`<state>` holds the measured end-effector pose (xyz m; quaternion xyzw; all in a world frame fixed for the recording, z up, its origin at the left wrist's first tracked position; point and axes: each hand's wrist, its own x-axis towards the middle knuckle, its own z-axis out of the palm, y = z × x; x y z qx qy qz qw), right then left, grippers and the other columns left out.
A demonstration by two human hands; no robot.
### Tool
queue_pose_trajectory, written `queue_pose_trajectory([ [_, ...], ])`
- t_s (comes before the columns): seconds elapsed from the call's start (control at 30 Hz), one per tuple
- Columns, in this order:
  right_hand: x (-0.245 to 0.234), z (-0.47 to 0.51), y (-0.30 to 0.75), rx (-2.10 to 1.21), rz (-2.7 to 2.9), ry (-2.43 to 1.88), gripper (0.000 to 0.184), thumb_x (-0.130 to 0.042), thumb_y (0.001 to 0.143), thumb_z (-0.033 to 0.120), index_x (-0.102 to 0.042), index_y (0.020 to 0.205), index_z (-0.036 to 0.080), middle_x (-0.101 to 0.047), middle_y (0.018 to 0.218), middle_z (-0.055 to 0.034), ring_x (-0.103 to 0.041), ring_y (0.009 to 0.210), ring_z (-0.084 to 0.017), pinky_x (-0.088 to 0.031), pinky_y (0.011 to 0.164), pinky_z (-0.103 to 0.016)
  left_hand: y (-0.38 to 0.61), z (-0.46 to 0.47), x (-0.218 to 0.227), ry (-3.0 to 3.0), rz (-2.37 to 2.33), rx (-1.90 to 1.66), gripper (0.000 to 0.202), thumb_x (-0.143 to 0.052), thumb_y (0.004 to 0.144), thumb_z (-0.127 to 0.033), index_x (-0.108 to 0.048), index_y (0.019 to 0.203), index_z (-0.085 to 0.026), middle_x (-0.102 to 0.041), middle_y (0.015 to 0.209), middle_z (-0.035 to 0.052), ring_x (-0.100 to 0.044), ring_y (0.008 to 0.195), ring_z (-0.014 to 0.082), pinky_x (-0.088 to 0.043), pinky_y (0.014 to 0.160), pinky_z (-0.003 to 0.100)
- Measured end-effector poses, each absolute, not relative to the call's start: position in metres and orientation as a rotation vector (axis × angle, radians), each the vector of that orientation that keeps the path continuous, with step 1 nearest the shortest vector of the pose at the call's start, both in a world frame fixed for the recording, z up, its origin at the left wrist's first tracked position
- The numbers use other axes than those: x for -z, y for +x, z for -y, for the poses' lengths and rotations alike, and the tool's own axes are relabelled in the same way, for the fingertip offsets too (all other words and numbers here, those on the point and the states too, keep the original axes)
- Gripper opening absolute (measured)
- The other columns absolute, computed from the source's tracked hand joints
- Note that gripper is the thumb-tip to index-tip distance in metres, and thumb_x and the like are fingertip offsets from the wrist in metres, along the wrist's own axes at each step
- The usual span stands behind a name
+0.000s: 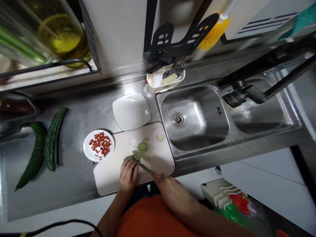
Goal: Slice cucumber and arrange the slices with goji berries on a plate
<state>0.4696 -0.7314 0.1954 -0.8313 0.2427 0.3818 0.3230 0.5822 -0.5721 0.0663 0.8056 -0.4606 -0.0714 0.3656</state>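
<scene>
On the pale cutting board (108, 176), my left hand (127, 176) has its fingers curled over a cucumber, most of which they hide. My right hand (170, 189) grips a knife (145, 167), its blade close beside the left fingertips. A fresh slice (136, 158) is at the blade's far end. Several cut cucumber slices (142, 147) lie loose beyond the knife, and one more slice (160, 138) sits apart near the board's far right corner.
A white plate (86, 148) of small red pieces overlaps the board's left edge. Behind stands an empty white square dish (130, 110). Two whole cucumbers (53, 141) lie left. Right are a steel sink (197, 138) and black faucet (254, 93); a scrap bin (165, 86) stands behind.
</scene>
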Motion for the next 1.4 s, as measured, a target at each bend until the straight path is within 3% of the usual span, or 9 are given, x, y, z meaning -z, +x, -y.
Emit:
queue_pose_trajectory([
  [0.97,-0.173,0.722,0.477,-0.931,-0.628,-2.239,0.042,-0.028,0.084,0.003,-0.05,0.117,0.019,-0.065,0.086,-0.0102,-0.065,0.074,-0.022,-0.045,0.058,-0.026,0.583,0.573,-0.068,2.071,1.188,0.205,0.025,-0.057,0.081,-0.012,-0.059,0.105,-0.015,-0.064,0.102,0.0091,-0.057,0.103,0.0202,-0.048,0.09,0.042],
  [1.2,-0.17,0.721,0.485,-0.926,-0.66,-2.255,0.038,-0.03,0.085,0.005,-0.053,0.112,0.018,-0.065,0.086,-0.0102,-0.065,0.073,-0.019,-0.045,0.058,-0.023,0.583,0.571,-0.065,2.067,1.185,0.226,0.025,-0.056,0.081,-0.012,-0.059,0.105,-0.015,-0.065,0.102,0.0093,-0.057,0.104,0.0207,-0.047,0.092,0.043],
  [1.4,-0.168,0.722,0.487,-0.913,-0.65,-2.264,0.04,-0.025,0.086,0.006,-0.055,0.11,0.018,-0.066,0.088,-0.0111,-0.065,0.075,-0.022,-0.048,0.058,-0.027,0.583,0.574,-0.07,2.068,1.205,0.213,0.03,-0.058,0.079,-0.008,-0.057,0.108,-0.015,-0.064,0.101,0.0089,-0.057,0.103,0.02,-0.048,0.091,0.041],
])
